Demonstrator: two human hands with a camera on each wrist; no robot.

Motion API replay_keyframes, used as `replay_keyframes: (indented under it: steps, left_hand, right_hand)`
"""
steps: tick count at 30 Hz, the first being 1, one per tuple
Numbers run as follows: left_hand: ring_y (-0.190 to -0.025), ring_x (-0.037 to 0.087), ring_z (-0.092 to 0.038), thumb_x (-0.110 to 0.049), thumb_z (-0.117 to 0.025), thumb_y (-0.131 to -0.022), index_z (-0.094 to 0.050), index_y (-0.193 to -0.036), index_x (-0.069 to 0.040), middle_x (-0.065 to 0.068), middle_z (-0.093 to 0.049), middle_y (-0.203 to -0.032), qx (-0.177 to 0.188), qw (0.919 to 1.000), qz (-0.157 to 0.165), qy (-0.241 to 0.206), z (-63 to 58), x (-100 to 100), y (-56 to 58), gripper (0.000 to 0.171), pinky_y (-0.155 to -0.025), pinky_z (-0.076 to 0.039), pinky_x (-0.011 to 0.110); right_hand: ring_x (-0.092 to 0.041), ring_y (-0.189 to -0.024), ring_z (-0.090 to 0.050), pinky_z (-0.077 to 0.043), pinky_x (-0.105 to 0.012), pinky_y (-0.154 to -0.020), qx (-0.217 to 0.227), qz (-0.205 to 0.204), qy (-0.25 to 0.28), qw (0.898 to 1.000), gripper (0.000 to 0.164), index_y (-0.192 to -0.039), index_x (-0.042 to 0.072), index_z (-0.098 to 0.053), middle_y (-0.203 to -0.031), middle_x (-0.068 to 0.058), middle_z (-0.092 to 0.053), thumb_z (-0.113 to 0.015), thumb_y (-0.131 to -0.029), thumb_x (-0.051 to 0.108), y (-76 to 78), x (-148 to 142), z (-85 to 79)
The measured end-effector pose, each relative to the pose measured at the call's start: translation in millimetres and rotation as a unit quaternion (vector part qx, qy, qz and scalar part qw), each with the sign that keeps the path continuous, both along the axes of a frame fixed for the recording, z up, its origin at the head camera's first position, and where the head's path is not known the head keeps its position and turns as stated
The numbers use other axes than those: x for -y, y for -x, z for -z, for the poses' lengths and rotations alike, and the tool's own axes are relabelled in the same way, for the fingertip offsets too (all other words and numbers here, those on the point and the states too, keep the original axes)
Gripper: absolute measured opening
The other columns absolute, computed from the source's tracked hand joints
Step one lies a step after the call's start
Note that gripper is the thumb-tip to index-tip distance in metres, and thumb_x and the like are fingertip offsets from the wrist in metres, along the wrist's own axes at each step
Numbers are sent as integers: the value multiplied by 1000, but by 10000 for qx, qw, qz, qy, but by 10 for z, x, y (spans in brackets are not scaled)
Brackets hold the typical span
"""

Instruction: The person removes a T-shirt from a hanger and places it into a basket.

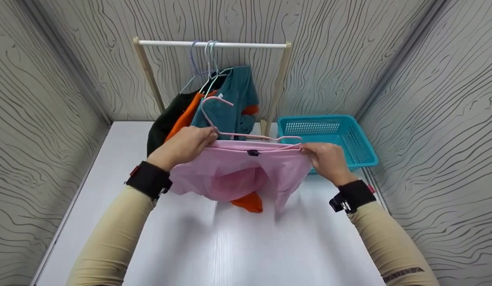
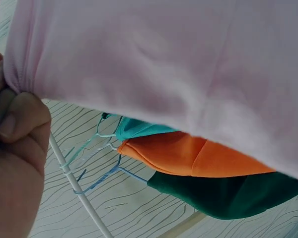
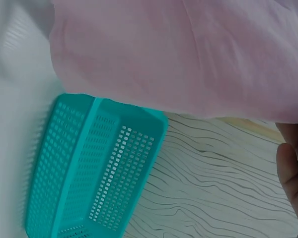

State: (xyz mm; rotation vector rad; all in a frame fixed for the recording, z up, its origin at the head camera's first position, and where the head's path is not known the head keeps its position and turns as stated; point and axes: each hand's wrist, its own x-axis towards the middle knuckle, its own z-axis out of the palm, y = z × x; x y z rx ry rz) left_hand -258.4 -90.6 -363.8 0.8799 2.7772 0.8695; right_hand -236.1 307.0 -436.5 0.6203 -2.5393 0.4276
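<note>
A pink garment (image 1: 238,171) hangs stretched between my two hands, its banded edge upward with a small black tag (image 1: 253,152) at the middle. My left hand (image 1: 186,145) grips the left end of that edge, with fingers curled over the cloth in the left wrist view. My right hand (image 1: 327,159) pinches the right end near the hanger's tip. A pink hanger (image 1: 246,136) lies along the top edge, partly inside the garment, its hook standing up beside my left hand. The garment's kind is not plain from its folds.
Behind, a rack with a white rail (image 1: 246,45) carries a teal garment (image 1: 244,87), an orange garment (image 2: 188,156) and a dark green garment (image 2: 233,193) on hangers. A turquoise basket (image 1: 367,153) stands at the back right. Orange cloth (image 1: 250,201) shows below the pink garment.
</note>
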Motion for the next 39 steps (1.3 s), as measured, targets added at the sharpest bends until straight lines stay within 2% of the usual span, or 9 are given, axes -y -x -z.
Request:
replay_keyframes:
  steps: [7,11,16,21,30,39]
  left_hand:
    - [-86,18,-63,-31,-47,-103,-64,-118,-15,3,-68,-100,-17,9999,31,-119,-18,-120,7,28,-88,-56,33]
    - [-77,17,-59,-34,-46,-103,-64,-110,-14,3,-63,-86,-122,9999,12,-30,-71,-267,4,28,-77,-55,28]
    - [-70,17,-55,-37,-45,-103,-64,-107,-15,2,-56,-74,-337,9991,-134,198,-105,-466,21,30,-67,-49,26]
    - [-68,16,-54,-38,-44,-103,-63,-107,-15,1,-54,-73,-113,9997,-190,60,-99,-637,75,30,-63,-46,25]
    - [-67,17,-54,-33,-42,-105,-63,-105,-12,2,-52,-73,39,9998,80,-155,-41,-934,174,30,-60,-45,25]
    - [-70,16,-55,-29,-41,-105,-63,-106,-11,3,-57,-78,132,9992,104,-355,-9,-1106,247,29,-64,-45,25]
  right_hand:
    - [-30,-83,-73,-58,-42,-69,-102,116,11,9999,11,-98,9,-75,-94,-12,-76,-69,-89,8,-29,133,62]
    - [-30,-83,-73,-58,-43,-71,22,115,49,9999,12,-100,9,-74,-95,-12,-76,-67,-91,12,-56,249,115]
    - [-27,-86,-73,-59,-40,-75,412,-10,163,9990,15,-104,10,-74,-97,-10,-76,-65,-93,16,-67,400,171]
    - [-25,-88,-73,-59,-38,-77,629,-239,248,9974,17,-105,11,-74,-98,-7,-76,-65,-93,18,-72,535,211]
    - [-20,-80,-73,-58,-36,-70,583,-618,-73,9964,14,-102,15,-75,-92,-2,-76,-65,-93,19,-112,734,358]
    - [-14,-84,-72,-57,-34,-74,1069,-924,-352,9893,15,-102,20,-75,-92,3,-76,-62,-95,23,-191,941,548]
